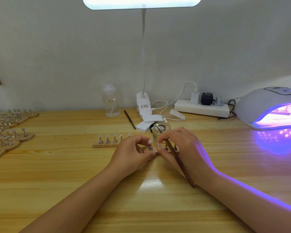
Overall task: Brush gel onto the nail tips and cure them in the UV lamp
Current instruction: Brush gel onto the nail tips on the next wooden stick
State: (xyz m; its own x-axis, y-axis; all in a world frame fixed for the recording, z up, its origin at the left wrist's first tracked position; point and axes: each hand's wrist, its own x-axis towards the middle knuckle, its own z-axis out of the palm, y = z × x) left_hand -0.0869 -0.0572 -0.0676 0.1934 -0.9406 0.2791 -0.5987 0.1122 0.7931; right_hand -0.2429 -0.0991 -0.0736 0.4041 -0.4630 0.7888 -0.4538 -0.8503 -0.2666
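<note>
While the domed white UV lamp [265, 108], well off to the right of the hands, glows violet with what looks like a loaded strip inside, the job seems to be in mid-batch: one strip is curing, another is under the fingers, and many more wait.

The left hand [133, 154] has its fingers curled, thumb and forefinger tips at the near edge of the pale wooden holder strip [159, 149], steadying it. The right hand [180, 145] is curled too: its fingertips pinch at a small clear nail tip [158, 145] on a metal stand, while the long brown-handled gel brush [173, 153] lies tucked in the same hand, its bristles pointing away toward the small glass gel jar [160, 130] just behind. Whether gel is already on this tip I cannot tell.

Just left of the left hand, a second wooden strip with nail tips [107, 142] lies untouched. Far left, a heap of wooden stands [8, 132] waits. Behind the hands are a clear plastic pump bottle [110, 101], a white clip desk lamp [143, 105], a spare brush [129, 119] and a white power strip [202, 108].
</note>
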